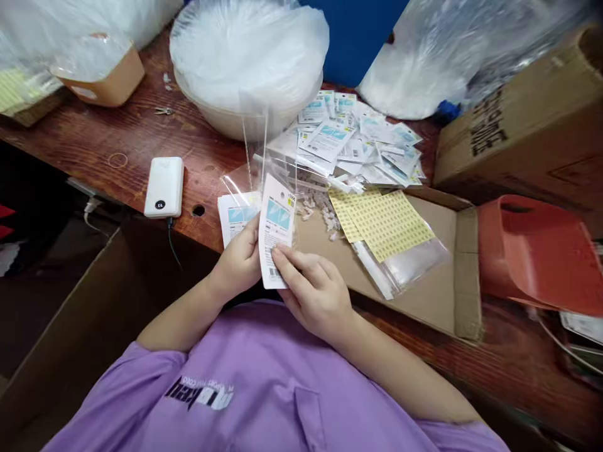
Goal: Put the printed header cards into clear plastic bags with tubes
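Between my hands stands a white printed card (277, 216) with a light-blue picture, a yellow mark and a barcode, tilted a little. My left hand (238, 260) is closed at the card's left edge, its fingertips hidden behind it. With thumb and fingers, my right hand (323, 298) pinches the card's lower right part. Clear plastic film (254, 135) rises behind the card; I cannot tell whether it is attached. Beyond my left hand lie more printed cards (235, 210). Small whitish plastic pieces (330, 220) are scattered in a shallow cardboard tray (409, 304).
Yellow sticker sheets (391, 223) lie over clear bags in the tray. Behind are a heap of packed cards (358, 141) and a bowl (226, 119) of plastic bags. A white power bank (164, 186) sits left; a red plastic bin (541, 251) and a carton (522, 125) stand right.
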Motion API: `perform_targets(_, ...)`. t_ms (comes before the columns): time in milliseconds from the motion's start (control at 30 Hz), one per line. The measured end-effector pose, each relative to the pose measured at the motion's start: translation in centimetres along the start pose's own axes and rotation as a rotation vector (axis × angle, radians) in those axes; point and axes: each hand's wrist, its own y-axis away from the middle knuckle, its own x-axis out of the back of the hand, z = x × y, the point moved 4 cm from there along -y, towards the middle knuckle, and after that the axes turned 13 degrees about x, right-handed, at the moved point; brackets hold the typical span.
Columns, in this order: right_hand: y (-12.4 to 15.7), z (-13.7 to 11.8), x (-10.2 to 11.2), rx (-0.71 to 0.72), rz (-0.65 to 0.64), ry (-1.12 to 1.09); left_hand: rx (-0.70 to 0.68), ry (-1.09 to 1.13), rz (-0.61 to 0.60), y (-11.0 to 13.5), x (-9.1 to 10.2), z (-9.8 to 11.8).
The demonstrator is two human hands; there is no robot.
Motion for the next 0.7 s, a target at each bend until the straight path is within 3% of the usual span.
perform_targets(233, -0.6, 3.5, -0.6, -0.005, 0.054, 0.159, -0.110, -0.092, -0.143, 1.1, 0.0, 0.3)
perform_targets(300, -1.0, 5.1, -1.0, -0.077, 0.014, 0.057, -0.103, -0.096, -0.172, 1.3, 0.1, 0.2)
perform_targets(433, -1.5, 6.6, -2.3, -0.251, -0.091, -0.372, -0.074, -0.002, -0.149, 1.6, 0.5, 0.1)
perform_targets(567, -1.4, 6.7, -3.2, -0.393, 0.008, -0.618, -0.030, 0.070, -0.199, 1.8, 0.6, 0.0)
perform_targets(700, -1.8, 6.4, -3.0, -0.275, 0.077, -0.664, 0.004, 0.190, -0.221, 1.8, 0.7, -0.3)
